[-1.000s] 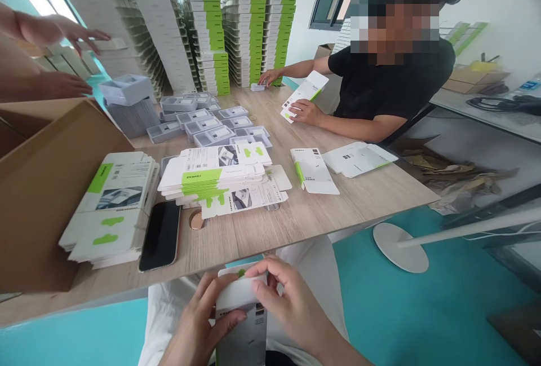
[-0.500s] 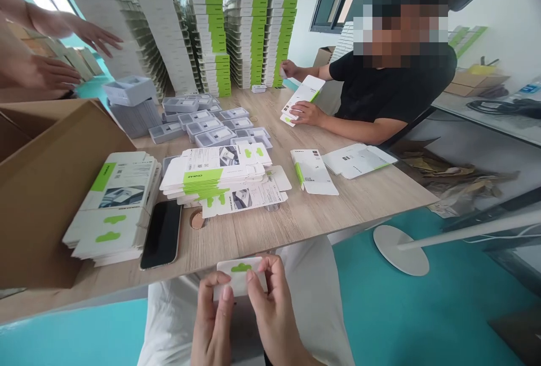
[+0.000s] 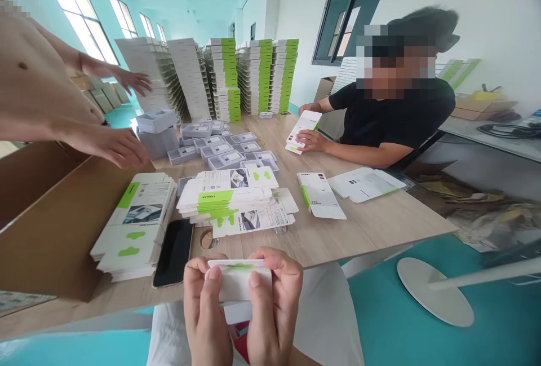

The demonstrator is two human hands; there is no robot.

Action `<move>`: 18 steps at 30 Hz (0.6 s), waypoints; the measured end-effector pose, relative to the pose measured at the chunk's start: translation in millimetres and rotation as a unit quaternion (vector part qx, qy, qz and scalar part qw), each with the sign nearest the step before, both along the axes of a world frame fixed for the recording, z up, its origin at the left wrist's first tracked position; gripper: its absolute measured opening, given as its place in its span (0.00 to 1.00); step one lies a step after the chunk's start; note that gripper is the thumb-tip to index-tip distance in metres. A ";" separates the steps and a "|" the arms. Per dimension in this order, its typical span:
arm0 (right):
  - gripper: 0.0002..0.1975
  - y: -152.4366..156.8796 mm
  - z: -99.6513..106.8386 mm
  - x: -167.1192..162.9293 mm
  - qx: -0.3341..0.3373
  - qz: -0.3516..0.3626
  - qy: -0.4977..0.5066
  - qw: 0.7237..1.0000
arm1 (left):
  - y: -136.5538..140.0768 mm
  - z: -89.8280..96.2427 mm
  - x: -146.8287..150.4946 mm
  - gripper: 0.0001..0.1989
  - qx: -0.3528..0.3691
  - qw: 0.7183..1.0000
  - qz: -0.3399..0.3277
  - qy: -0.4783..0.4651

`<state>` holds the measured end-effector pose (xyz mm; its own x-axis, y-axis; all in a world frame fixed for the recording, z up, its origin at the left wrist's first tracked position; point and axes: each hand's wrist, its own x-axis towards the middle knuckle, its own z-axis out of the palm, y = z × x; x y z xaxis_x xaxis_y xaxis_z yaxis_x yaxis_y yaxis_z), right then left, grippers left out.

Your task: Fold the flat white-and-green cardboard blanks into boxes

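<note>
Pinching one white box | left hand, right hand: grip closed on it | one phone

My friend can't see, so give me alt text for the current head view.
Left hand and right hand hold a white cardboard carton with a green mark, before a wood-grain table bearing flattened white-and-green cartons, grey plastic trays and a black phone. Two co-workers are nearby.
</note>
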<state>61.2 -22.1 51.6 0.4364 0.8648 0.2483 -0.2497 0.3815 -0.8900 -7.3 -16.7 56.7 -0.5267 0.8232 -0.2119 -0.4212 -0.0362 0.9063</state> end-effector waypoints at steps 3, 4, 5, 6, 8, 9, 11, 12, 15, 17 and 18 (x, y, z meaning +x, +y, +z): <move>0.05 -2.0 9.3 -3.1 -0.032 -0.017 0.011 0.999 | 0.3 -0.8 2.4 0.20 0.017 1.000 0.011 -0.014; 0.05 -1.5 12.0 -3.2 -0.041 -0.020 0.014 0.999 | 0.1 -0.2 3.8 0.19 0.017 1.000 0.013 -0.016; 0.05 -0.6 14.3 -3.2 -0.047 -0.024 0.019 0.998 | -0.1 0.7 5.2 0.18 0.016 1.000 0.014 -0.017; 0.05 0.5 16.2 -3.1 -0.054 -0.026 0.023 0.998 | -0.3 1.7 6.3 0.18 0.015 1.000 0.014 -0.016; 0.06 2.5 18.5 -2.5 -0.065 -0.028 0.025 0.997 | -0.6 3.3 7.0 0.18 0.018 1.000 0.011 -0.008; 0.06 3.2 19.0 -1.9 -0.071 -0.027 0.020 0.997 | -0.7 3.7 6.5 0.19 0.021 1.000 0.008 0.000; 0.06 4.1 19.2 0.6 -0.085 -0.025 0.002 0.996 | -0.9 4.0 3.8 0.17 0.017 0.999 -0.017 0.030; 0.06 4.5 18.9 2.5 -0.093 -0.022 -0.010 0.995 | -1.1 4.2 2.1 0.16 0.009 0.998 -0.034 0.051; 0.07 6.1 17.5 11.5 -0.106 0.011 -0.029 0.994 | -2.5 7.2 0.2 0.14 -0.024 0.989 -0.073 0.126; 0.11 7.3 15.1 18.7 -0.086 0.061 -0.031 0.994 | -4.4 11.7 4.6 0.12 -0.039 0.990 -0.058 0.126; 0.12 7.6 13.1 22.1 -0.073 0.080 -0.046 0.993 | -5.5 14.0 8.4 0.12 -0.034 0.993 -0.047 0.100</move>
